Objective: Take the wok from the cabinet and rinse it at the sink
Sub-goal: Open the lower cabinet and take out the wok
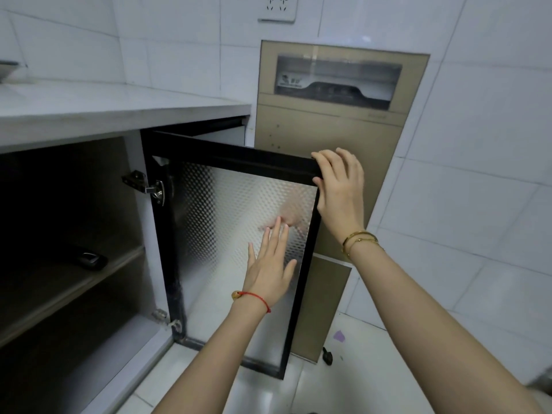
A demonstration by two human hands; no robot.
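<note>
The cabinet (68,222) under the counter stands open and dark inside. Its black-framed door (233,204) with patterned frosted glass is swung out toward me. My right hand (340,186) grips the door's top right corner. My left hand (271,264) lies flat on the glass, fingers spread, holding nothing. On the middle shelf (74,288) lies a dark handle-like object (89,259); whether it belongs to the wok I cannot tell. No wok body is visible in the dark interior.
A white countertop (119,106) runs above the cabinet. A tan built-in appliance (337,115) stands behind the door on the right. Tiled walls surround it, with a socket (277,7) above. A small dark object (327,355) and a purple scrap (339,336) lie on the floor.
</note>
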